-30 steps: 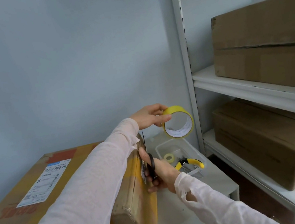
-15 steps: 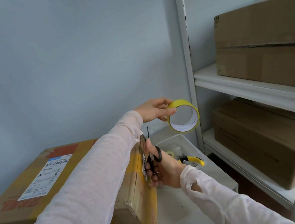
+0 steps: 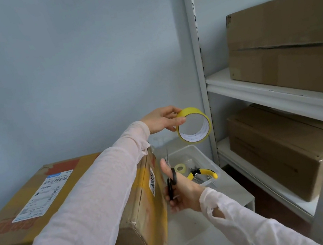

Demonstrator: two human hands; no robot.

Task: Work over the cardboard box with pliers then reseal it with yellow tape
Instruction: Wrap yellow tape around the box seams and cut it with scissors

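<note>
Yellow tape roll is being pinched by fingertips of the left hand at one o'clock of the brown cardboard box; black-handled scissors are being gripped in curled fingers of the right hand at three o'clock.

the cardboard box lies flat at eight o'clock, a white shipping label on top. the roll of yellow tape is held upright in the air at its one o'clock, open core facing the camera. the yellow-handled pliers lie in a clear bin at the box's three o'clock.
</note>
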